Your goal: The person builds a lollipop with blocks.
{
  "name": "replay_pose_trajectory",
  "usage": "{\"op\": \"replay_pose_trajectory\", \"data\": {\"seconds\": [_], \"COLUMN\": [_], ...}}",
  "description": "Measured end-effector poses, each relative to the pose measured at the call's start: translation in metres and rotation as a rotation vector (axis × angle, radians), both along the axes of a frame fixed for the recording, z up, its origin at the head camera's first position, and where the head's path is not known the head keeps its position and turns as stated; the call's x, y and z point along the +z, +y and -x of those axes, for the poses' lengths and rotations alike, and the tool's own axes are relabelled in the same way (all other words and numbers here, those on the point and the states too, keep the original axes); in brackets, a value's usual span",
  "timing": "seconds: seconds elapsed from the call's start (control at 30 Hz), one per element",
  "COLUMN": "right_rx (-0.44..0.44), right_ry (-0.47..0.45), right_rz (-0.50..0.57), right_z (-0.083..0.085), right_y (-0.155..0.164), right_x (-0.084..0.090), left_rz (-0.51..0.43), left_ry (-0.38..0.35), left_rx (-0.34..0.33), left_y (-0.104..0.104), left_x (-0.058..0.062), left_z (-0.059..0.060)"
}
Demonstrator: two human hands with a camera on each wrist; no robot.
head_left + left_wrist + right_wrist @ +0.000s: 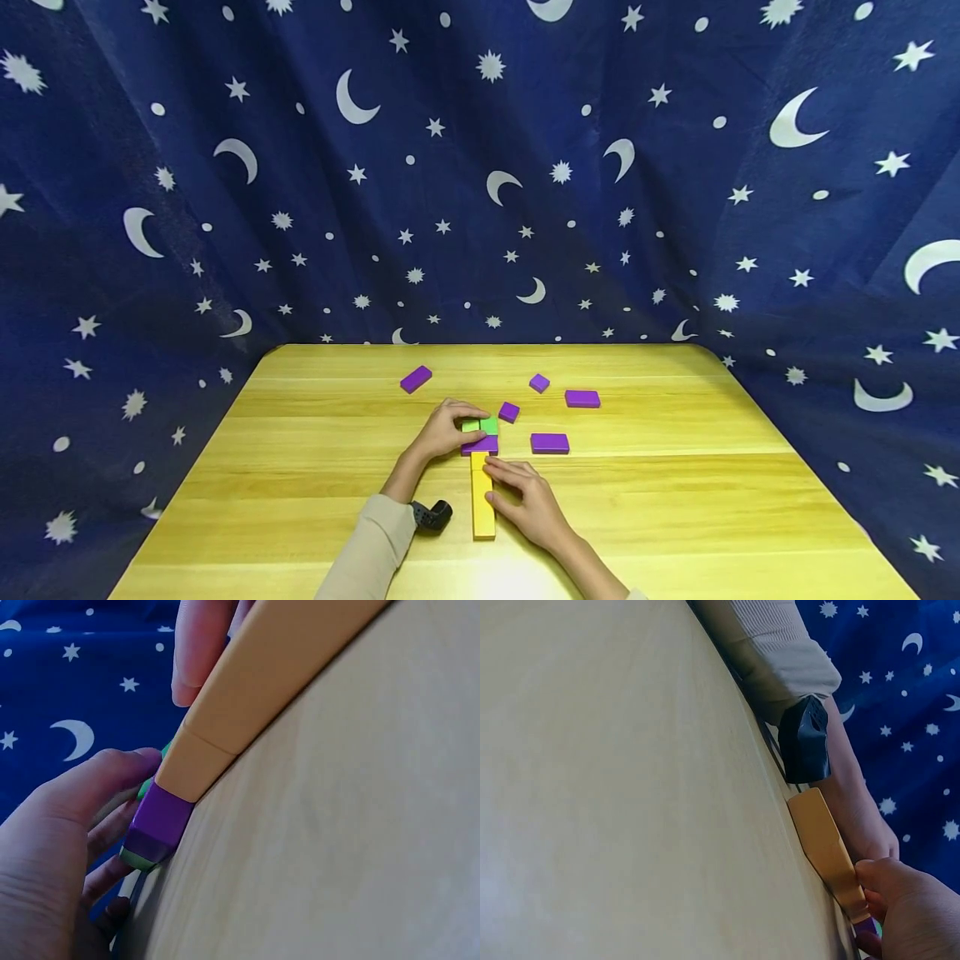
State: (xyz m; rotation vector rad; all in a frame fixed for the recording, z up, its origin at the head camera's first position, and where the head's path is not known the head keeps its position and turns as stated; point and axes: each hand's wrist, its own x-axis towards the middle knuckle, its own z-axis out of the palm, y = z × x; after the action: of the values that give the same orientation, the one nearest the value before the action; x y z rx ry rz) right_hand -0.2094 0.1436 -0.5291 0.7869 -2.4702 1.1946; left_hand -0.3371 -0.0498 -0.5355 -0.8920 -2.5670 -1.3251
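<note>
My left hand (pixel 444 429) reaches in from the left and grips a green block (pixel 489 426), fingers at its far side and thumb at its near side. The green piece is by a purple block (pixel 480 446), partly under that hand. Two yellow blocks, a short one (pixel 480 461) and a long one (pixel 483 508), lie end to end in a line running toward me from the purple block. My right hand (pixel 528 502) rests thumb and fingertips against the right side of the yellow line. In the left wrist view, the yellow end meets the purple block (pixel 159 817).
Beyond and to the right lie small purple blocks (pixel 539 383) (pixel 509 412) and longer purple blocks (pixel 582 399) (pixel 550 443). Another purple block (pixel 416 379) sits at the back left. A black device (pixel 432 517) is on the left wrist, over the wooden table (pixel 300 500).
</note>
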Motion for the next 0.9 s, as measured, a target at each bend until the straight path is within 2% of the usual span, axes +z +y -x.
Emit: {"op": "replay_pose_trajectory", "data": {"seconds": [0.13, 0.43, 0.63, 0.7, 0.77, 0.83, 0.9], "right_rx": [0.000, -0.003, -0.003, -0.005, -0.004, -0.001, 0.003], "right_ry": [-0.008, 0.017, 0.025, 0.029, 0.034, 0.049, 0.056], "right_rz": [0.002, -0.010, -0.015, -0.016, -0.014, -0.012, -0.002], "right_z": [0.000, 0.001, 0.001, 0.001, 0.001, 0.001, 0.001], "right_y": [0.000, 0.000, 0.000, 0.000, 0.000, 0.000, 0.000], "right_x": [0.000, 0.000, 0.000, 0.000, -0.001, -0.002, -0.003], "left_rz": [0.017, 0.057, 0.053, 0.014, -0.072, -0.188, -0.287], "left_ry": [0.001, 0.060, 0.054, 0.033, 0.021, 0.035, 0.077], "left_rx": [0.015, 0.043, 0.039, 0.031, 0.048, 0.115, 0.239], "left_y": [0.002, 0.005, 0.005, 0.004, 0.002, -0.003, -0.010], "left_x": [-0.001, 0.000, -0.001, -0.002, -0.001, 0.000, 0.003], "left_z": [0.001, 0.001, 0.001, 0.003, 0.004, 0.006, 0.009]}}
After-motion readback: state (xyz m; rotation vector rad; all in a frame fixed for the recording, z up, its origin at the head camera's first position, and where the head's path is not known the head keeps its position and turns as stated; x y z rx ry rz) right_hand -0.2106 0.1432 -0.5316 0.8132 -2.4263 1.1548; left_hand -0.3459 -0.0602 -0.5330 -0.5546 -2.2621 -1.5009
